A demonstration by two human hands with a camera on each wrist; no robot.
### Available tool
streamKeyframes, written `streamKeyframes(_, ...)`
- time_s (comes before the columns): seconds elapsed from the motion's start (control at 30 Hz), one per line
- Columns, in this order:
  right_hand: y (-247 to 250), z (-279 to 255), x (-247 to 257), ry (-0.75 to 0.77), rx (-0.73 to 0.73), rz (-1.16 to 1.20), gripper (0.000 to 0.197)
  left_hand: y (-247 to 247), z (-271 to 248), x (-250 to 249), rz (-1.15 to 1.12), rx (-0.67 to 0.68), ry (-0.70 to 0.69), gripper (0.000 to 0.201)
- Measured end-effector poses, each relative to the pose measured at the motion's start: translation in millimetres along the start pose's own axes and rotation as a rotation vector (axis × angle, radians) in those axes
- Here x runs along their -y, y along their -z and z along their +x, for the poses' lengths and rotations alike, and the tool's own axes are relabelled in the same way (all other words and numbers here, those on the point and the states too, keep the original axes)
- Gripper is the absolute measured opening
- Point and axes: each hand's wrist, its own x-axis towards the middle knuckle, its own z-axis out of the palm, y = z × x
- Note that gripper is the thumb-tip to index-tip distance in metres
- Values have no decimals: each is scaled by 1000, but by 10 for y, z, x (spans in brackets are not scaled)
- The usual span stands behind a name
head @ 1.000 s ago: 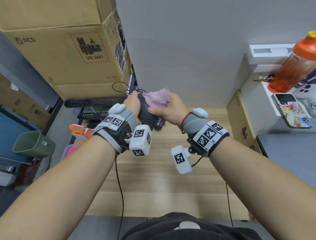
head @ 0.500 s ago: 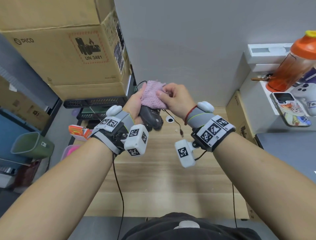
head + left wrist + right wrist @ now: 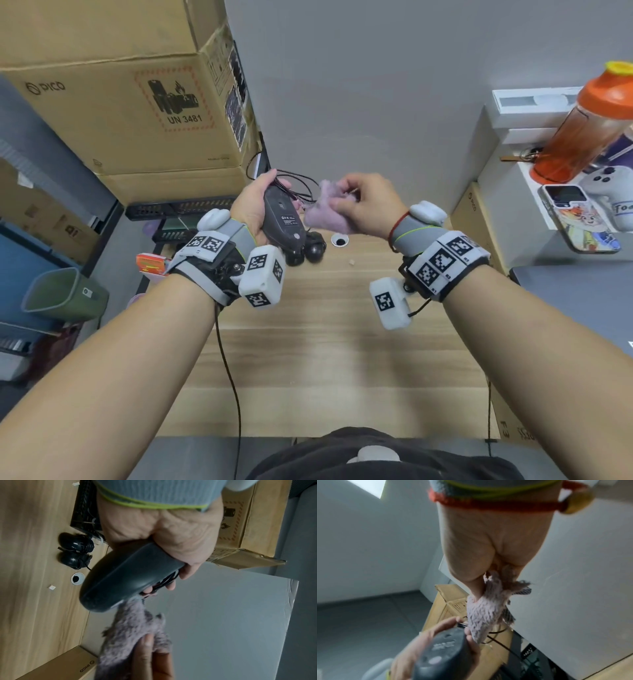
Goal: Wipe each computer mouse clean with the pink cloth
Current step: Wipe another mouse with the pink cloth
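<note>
A wooden counter (image 3: pixel 308 359) is seen from above, with two bare forearms reaching over it toward the far edge. At the far left, a stack of cardboard boxes (image 3: pixel 113 102) is seen beside the counter's left edge, with a green bin (image 3: pixel 61 298) lower down.

A dark computer mouse (image 3: pixel 282 222) is held in the air above the far part of the counter by the left hand (image 3: pixel 253 209). It is turned underside up, so that its label is shown. The left fingers (image 3: pixel 187 572) are curled around the mouse's front end, with its black cable (image 3: pixel 298 186) bunched under them. Two more black mice (image 3: pixel 74 551) are laid side by side on the counter near its far edge, below the held one, with a round cable hole (image 3: pixel 339 240) just beside them.

To the right of the held mouse, the pink cloth (image 3: pixel 325 212) is gripped in the right hand (image 3: pixel 366 205), also in the air. The right fingers (image 3: pixel 147 646) are curled into the cloth, bunching it. One hanging corner of the cloth is brought up against the mouse's side, next to the left fingertips.

At the far right, a white shelf (image 3: pixel 527 102) beside the counter is occupied by an orange bottle (image 3: pixel 589 126), a phone (image 3: pixel 579 219) in a cartoon case and a white controller (image 3: pixel 613 192).
</note>
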Motion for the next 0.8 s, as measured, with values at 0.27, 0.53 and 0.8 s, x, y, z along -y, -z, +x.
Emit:
streamKeyframes(0.27,-231,-113,238,206,120,187,17,-154,-125,42,-91,132,72,27)
streamKeyframes(0.53,-268,-7,289,103,-131,146,13,-205,-206,88,-21,169,62,27)
streamKeyframes(0.8,-233,-43,419,255,52,188,11,-179,-208,64,-29,166,42,24)
